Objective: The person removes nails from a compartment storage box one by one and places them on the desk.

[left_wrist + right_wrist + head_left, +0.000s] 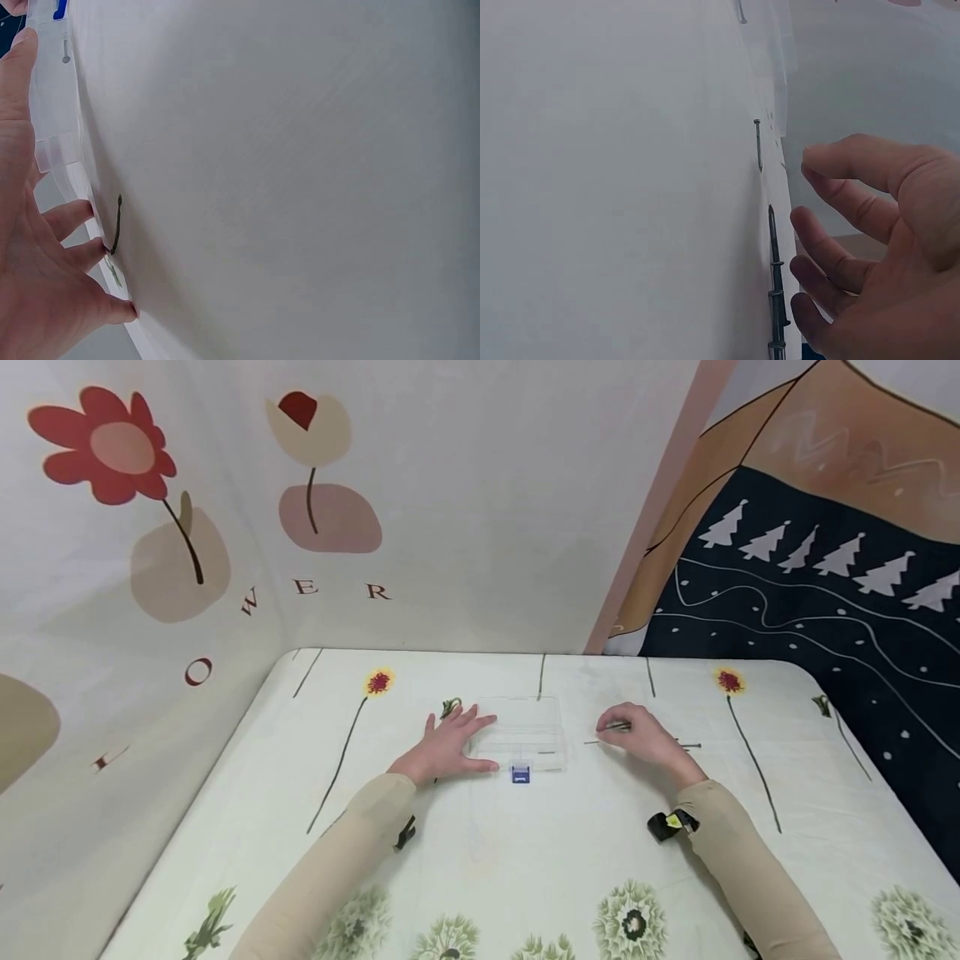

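Observation:
A clear plastic box [517, 737] with a blue latch [521, 774] lies on the patterned cloth, and a nail [546, 752] is inside it. My left hand [450, 748] is spread against the box's left side, its thumb [16, 79] along the near left corner. Right of the box, my right hand [643, 735] hovers beside several dark nails [777, 281]; its fingers are bent, thumb and index tips close together, and no object shows between them. A single nail [758, 146] lies apart on the cloth, between the box and the other nails.
The table cloth [480, 860] carries printed flowers and stems. Behind it hangs a pale curtain [480, 527] with printed flowers and letters, and a dark cloth with white trees [810, 593] at the right.

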Demonstrator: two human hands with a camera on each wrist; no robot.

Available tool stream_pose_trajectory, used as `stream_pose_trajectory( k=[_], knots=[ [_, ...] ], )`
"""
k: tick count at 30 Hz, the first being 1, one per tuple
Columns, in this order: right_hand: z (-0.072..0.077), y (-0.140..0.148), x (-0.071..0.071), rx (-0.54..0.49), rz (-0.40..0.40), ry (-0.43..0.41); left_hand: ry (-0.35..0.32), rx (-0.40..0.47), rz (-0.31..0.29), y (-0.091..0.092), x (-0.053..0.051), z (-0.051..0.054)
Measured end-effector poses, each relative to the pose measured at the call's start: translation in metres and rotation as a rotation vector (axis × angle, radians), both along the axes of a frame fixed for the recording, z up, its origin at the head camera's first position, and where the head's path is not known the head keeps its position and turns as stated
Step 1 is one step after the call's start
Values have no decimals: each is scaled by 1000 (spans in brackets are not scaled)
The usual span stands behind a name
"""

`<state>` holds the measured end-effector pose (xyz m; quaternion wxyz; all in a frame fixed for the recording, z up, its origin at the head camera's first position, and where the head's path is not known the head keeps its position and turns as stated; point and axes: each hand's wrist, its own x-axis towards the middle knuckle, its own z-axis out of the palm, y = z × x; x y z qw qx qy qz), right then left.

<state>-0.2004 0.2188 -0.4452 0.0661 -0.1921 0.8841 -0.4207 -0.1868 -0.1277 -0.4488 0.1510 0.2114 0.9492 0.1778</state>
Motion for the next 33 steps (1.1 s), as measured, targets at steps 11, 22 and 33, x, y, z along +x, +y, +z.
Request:
stream_pose_trajectory(
  k=[11,22,33],
  knots=[
    [4,-11,1,-32,50,8,1,5,3,-1,2,-2],
    [6,-25,6,-8,104,11,11,-3,3,0,1,-2],
    [7,-39,14,14,212,36,11,7,0,-1,0,-2]
  ],
)
